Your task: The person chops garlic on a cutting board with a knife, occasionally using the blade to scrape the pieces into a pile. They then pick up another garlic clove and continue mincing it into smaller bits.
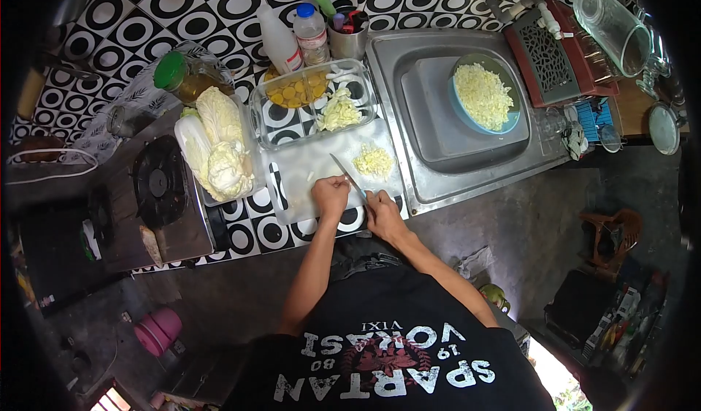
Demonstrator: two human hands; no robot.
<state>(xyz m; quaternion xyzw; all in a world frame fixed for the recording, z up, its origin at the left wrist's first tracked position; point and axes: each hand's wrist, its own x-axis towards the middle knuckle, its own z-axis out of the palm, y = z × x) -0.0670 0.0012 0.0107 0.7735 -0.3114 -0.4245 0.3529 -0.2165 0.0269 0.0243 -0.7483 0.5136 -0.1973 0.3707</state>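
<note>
Tiles (252, 237) are supporting the board (296, 181); over it, the right hand (386, 214) is gripping the knife (348, 176), probably light and stiff, rightly by its handle. The left hand (331, 195) is resting curled nearby, contents unclear.

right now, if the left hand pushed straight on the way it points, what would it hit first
Most likely the knife blade, which slants across just ahead of the left hand; whether they touch is hard to tell from this view.

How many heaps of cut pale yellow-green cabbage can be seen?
3: one heap in the round light-blue bowl, a second heap in the clear rectangular container, a third heap on the translucent white cutting board. No other shows.
</note>
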